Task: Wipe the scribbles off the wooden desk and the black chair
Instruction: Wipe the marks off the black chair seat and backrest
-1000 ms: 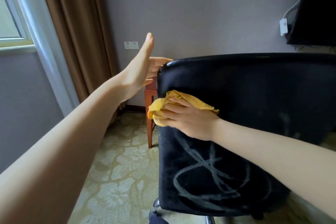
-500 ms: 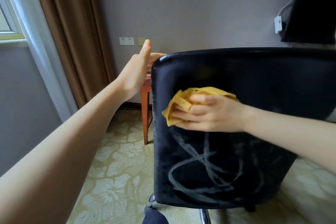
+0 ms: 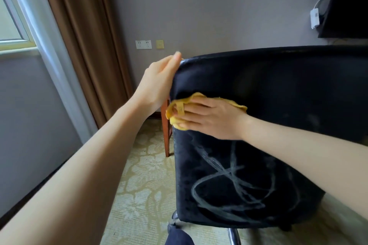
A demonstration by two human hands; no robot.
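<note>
blk chair (image 3: pixel 278 89): upright | scribbles (image 3: pixel 233 173): lower back | yel cloth (image 3: pixel 172 114): upper-left edge

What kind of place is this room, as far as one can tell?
Probably a hotel room, though a home bedroom is possible: a long brown curtain beside the window, patterned carpet, and what looks like a dark screen on the wall.
</note>
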